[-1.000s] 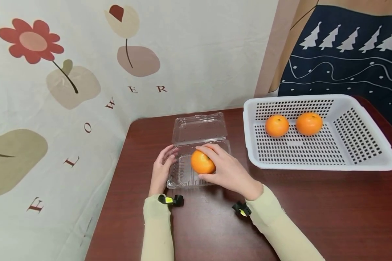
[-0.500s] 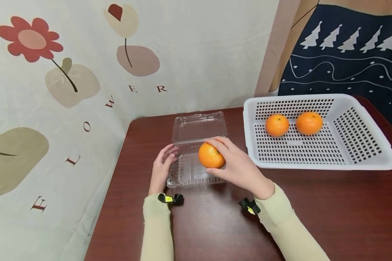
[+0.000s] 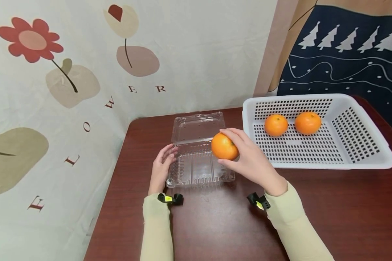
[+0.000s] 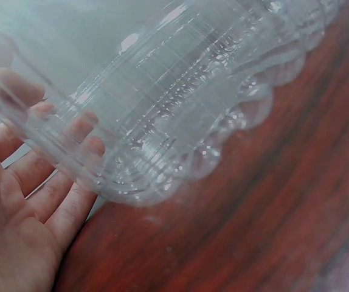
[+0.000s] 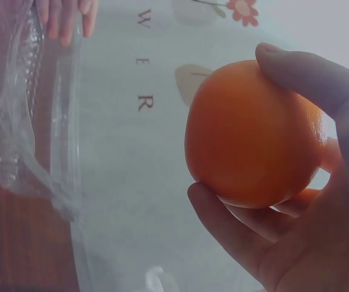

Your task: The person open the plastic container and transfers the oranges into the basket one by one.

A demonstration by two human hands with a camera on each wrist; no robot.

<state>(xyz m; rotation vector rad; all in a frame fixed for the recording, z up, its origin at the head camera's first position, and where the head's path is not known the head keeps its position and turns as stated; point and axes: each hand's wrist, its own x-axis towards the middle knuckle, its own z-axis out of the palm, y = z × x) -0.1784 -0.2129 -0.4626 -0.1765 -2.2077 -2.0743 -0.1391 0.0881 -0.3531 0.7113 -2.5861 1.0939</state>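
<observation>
My right hand (image 3: 249,159) grips an orange (image 3: 224,146) between thumb and fingers, in the air over the right side of a clear plastic clamshell container (image 3: 196,166). The right wrist view shows the orange (image 5: 253,134) clear of any surface, with the fingers and thumb around it. My left hand (image 3: 161,168) is at the container's left side, fingers touching the wall. In the left wrist view its fairly straight fingers (image 4: 50,188) show partly through the clear plastic. The container's lid (image 3: 199,127) lies folded back towards the wall, and nothing lies in its base.
A white perforated basket (image 3: 366,145) stands at the right, holding a left orange (image 3: 276,125) and a right orange (image 3: 308,123). The dark red table (image 3: 209,232) meets a printed cloth backdrop (image 3: 199,65) at its back and left edges.
My right hand has lifted the orange and moved it right, from over the middle of the container to its right side. My left hand has stayed in place.
</observation>
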